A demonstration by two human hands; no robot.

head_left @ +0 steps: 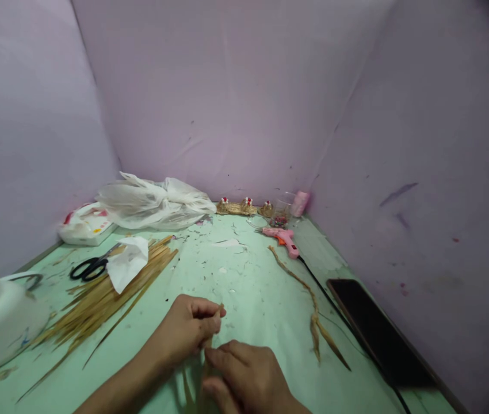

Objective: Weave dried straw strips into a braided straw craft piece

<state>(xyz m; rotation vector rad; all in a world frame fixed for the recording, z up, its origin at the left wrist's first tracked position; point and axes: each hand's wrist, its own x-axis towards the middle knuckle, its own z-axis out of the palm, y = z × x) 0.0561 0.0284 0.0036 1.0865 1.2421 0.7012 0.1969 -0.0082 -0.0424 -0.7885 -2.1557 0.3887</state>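
Observation:
My left hand [193,325] is closed in a pinch on a thin tan fibre strip, whose tip shows above its fingertips. Just below and to the right, my right hand [248,371] pinches the same strip lower down. Loose ends of the strip [187,391] hang below the hands, partly hidden and blurred. A twisted length of dried fibre [298,280] with split ends lies on the green table to the right. On the left is a spread bundle of dried strips [98,307], with a white paper piece [128,263] over it.
Black scissors [89,268], a white container [5,322], a plastic bag [156,201] and a white box [87,224] are left. A pink glue gun [283,238], its cord and a dark phone [378,330] are right. Small decorated pieces [247,204] and a clear cup [281,210] stand behind.

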